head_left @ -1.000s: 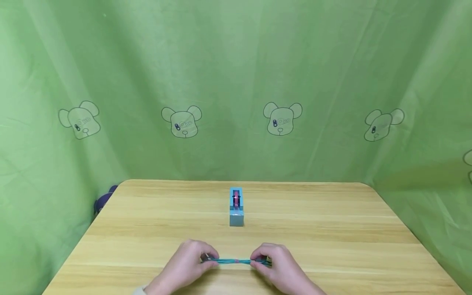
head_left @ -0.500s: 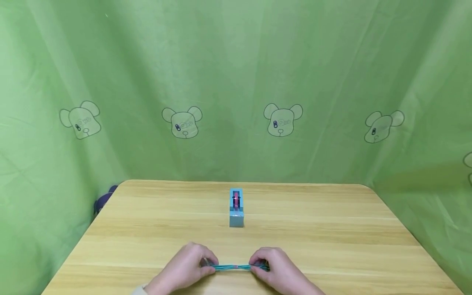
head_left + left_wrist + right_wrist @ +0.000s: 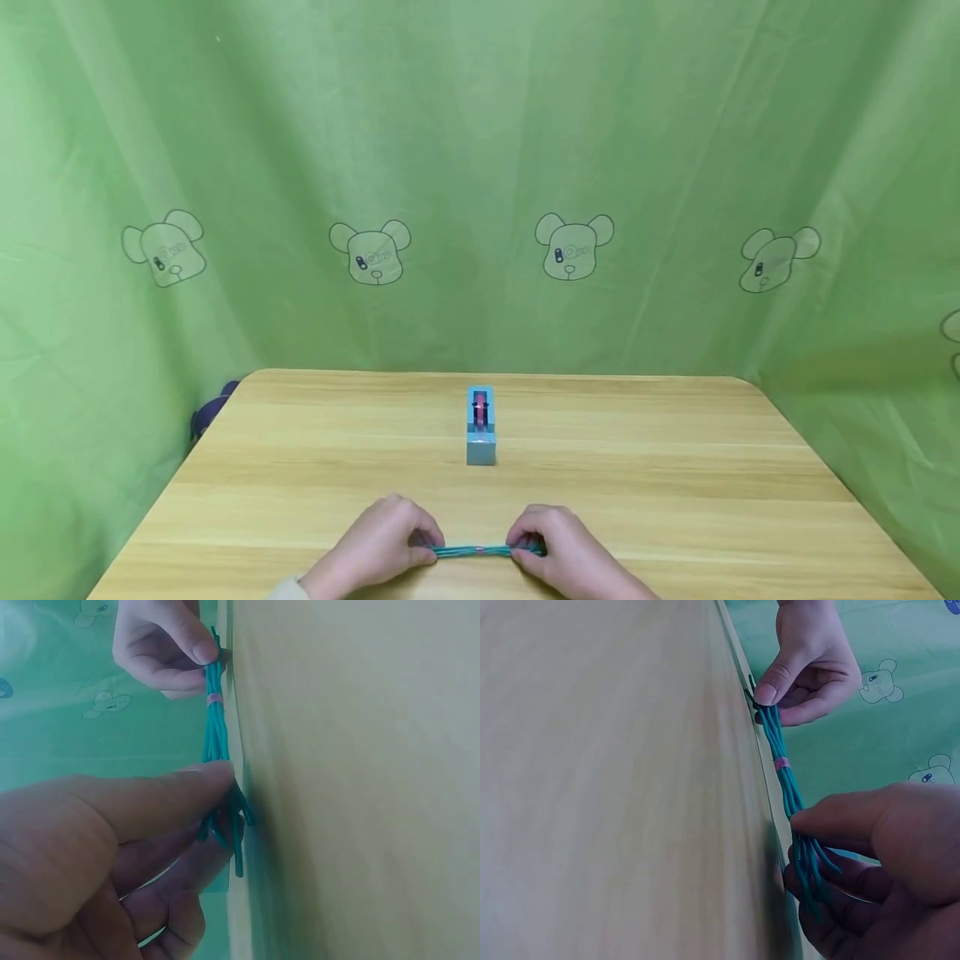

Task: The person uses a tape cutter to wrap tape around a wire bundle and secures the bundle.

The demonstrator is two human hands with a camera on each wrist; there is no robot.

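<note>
A thin bundle of teal wires (image 3: 457,552) runs level between the two hands, near the front of the table. Around its middle goes a band of pink tape (image 3: 781,763). My left hand (image 3: 384,543) pinches one end between thumb and fingers, and several loose wire tips (image 3: 238,859) stick out past the grip. At the other end my right hand (image 3: 561,550) pinches the bundle the same way, with wire ends splaying below the thumb in the right wrist view. Beyond the hands stands a blue tape dispenser (image 3: 481,452) with a pink roll (image 3: 480,410) in it.
The wooden table (image 3: 637,467) has rounded far corners. A green curtain (image 3: 480,150) printed with bear heads surrounds its back and sides. Something purple (image 3: 208,412) shows past the table's left edge.
Both hands have moved slightly toward the near side of the table, carrying the bundle with them. Their grips look unchanged. The tape dispenser stays in its place.
</note>
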